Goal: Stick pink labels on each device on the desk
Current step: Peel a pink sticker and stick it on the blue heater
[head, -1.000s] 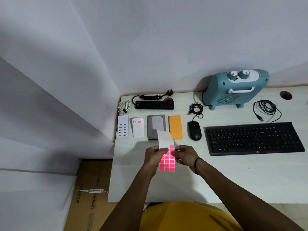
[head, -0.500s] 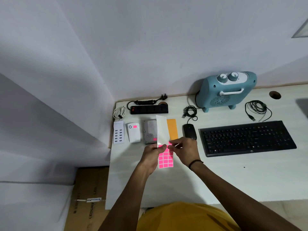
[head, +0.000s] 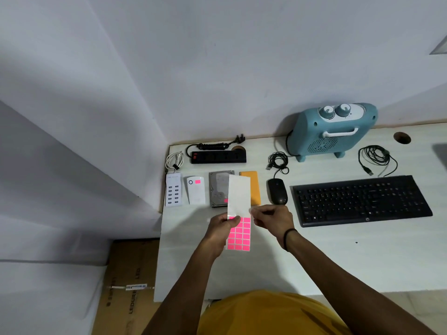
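Note:
My left hand grips a label sheet by its left edge, above the desk's front left. The sheet's top half is bare white backing; its lower half carries several pink labels. My right hand pinches the sheet's right edge at the top row of labels; I cannot tell whether a label is lifted. Behind the sheet lie a white charging hub, a white device bearing a pink label, a hard drive with a pink label at its near corner, and an orange device.
A black mouse and a black keyboard lie to the right. At the back of the white desk are a black power strip, a teal heater and coiled cables. A cardboard box sits on the floor to the left.
The sheet's bare upper part has straightened from a curl and now stands upright. Both hands stay on the sheet and have risen slightly toward the row of devices.

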Demonstrator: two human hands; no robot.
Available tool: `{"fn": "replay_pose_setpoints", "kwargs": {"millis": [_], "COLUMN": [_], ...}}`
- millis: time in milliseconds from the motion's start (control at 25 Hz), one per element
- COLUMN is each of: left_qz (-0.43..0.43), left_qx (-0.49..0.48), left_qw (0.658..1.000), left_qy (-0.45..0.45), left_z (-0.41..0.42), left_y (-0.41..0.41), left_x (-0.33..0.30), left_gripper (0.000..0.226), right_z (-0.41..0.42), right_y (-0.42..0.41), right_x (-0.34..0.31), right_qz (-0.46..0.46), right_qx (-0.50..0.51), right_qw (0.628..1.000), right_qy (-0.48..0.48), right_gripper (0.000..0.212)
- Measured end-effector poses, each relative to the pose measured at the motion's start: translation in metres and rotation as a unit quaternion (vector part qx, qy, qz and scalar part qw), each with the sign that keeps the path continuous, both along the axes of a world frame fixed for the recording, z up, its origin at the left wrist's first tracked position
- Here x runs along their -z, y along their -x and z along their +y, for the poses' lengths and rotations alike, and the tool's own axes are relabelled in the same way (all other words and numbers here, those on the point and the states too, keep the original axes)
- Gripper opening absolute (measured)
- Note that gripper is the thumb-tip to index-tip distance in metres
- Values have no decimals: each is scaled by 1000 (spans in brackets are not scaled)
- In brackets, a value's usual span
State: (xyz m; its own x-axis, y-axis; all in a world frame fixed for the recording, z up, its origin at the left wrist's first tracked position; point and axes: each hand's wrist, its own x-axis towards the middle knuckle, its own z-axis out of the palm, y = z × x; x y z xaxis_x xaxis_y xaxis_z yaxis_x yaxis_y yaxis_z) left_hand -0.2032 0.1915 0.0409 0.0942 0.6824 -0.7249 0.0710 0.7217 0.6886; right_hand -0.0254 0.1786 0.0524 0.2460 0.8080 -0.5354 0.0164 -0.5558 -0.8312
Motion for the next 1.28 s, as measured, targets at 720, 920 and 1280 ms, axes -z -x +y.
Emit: {"fn": "replay_pose_setpoints", "kwargs": {"millis": [720, 920, 1280], "left_qz": [355, 45, -117], "left_qx": [211, 77, 38], "left_qw": [907, 996, 992], "left_qy": [-86, 19, 11], "left_z": [-37, -29, -7], "left_y": [2, -11, -55], "left_x": [51, 26, 0], "left_gripper": [35, 18, 12], "right_z": [-38, -37, -32], "right_y": [-13, -6, -19], "right_x": [26, 23, 11], "right_qz": [145, 248, 365], "right_qx": [40, 126, 219], "right_qw": [979, 952, 901], "right_qy": [136, 128, 82], "right_gripper": [13, 14, 18]}}
